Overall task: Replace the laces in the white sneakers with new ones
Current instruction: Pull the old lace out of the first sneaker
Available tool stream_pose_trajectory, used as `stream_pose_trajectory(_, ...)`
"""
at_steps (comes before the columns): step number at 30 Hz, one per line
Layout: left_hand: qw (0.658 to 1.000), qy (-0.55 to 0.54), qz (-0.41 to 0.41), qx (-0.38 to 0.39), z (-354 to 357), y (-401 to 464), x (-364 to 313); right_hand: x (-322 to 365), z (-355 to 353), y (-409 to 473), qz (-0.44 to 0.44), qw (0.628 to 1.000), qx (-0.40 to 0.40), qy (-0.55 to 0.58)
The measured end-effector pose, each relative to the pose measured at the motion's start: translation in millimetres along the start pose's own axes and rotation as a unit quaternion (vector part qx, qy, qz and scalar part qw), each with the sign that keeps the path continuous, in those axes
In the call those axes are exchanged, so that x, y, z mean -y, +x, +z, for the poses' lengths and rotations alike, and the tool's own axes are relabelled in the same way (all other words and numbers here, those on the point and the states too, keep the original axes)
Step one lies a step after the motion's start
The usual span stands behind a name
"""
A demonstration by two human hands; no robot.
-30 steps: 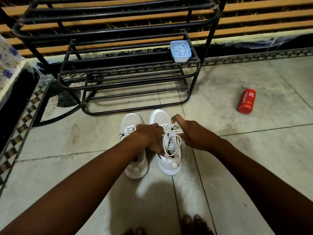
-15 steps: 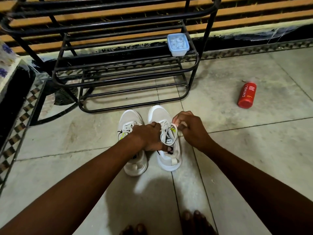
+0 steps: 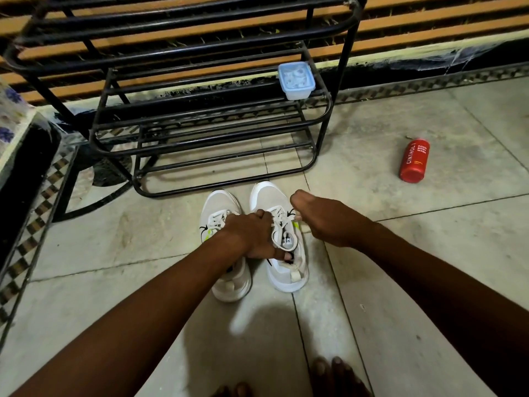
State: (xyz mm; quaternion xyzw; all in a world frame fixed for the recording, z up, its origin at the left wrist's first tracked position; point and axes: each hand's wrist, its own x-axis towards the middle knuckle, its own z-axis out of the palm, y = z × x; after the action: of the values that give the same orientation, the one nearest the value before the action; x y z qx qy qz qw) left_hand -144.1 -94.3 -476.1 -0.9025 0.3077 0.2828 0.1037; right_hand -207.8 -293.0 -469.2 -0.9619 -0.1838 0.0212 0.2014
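Observation:
Two white sneakers stand side by side on the tiled floor, toes toward a shoe rack. The left sneaker (image 3: 219, 206) still has its lace tied across the top. On the right sneaker (image 3: 269, 199) a loose white lace (image 3: 282, 224) loops over the tongue. My left hand (image 3: 252, 239) grips the right sneaker at its opening, fingers curled round the collar. My right hand (image 3: 323, 216) sits just right of that shoe with curled fingers, pinching an end of the lace. The lace end itself is mostly hidden under the fingers.
A black metal shoe rack (image 3: 200, 133) stands right behind the sneakers, with a small blue-lidded plastic box (image 3: 296, 80) on its shelf. A red body-wash bottle (image 3: 415, 160) lies on the floor to the right. My bare toes (image 3: 329, 373) show at the bottom edge.
My right hand has shifted out to the right of the shoe, drawing the lace with it. The left hand has stayed on the right sneaker.

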Motion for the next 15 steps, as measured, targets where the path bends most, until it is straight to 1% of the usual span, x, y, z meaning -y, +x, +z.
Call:
stream_pose_trajectory(2,1.000,0.004,0.003,0.000,-1.0,0.4,-0.8,-0.8,6.9,-2.5,-0.035,0.998,0.021,-0.055)
stream_pose_trajectory(4,1.000,0.013,0.004,0.001,-2.3,1.3,-1.5,-3.9,12.3,-2.1,-0.061,0.988,0.013,-0.143)
stream_pose_trajectory(6,1.000,0.017,0.004,0.000,-3.4,1.8,-1.9,-1.0,6.2,3.1,-0.074,0.973,-0.013,-0.220)
stream_pose_trajectory(8,1.000,0.020,0.005,0.000,-4.1,0.8,-1.8,4.1,-3.6,6.9,-0.064,0.961,-0.047,-0.264)
stream_pose_trajectory(9,1.000,0.021,0.006,0.000,-4.1,0.0,-1.4,4.5,-6.8,6.9,-0.041,0.961,-0.074,-0.263)
stream_pose_trajectory(11,1.000,0.020,0.005,-0.002,-3.0,-1.8,-1.1,-1.0,-7.7,1.6,0.036,0.965,-0.140,-0.220)
stream_pose_trajectory(13,1.000,0.026,0.005,-0.002,-3.1,-1.9,-2.3,-10.0,-3.3,-8.1,0.124,0.959,-0.211,-0.145)
stream_pose_trajectory(15,0.999,0.033,0.006,-0.001,-3.9,-1.2,-4.0,-16.3,2.5,-15.0,0.190,0.944,-0.261,-0.067)
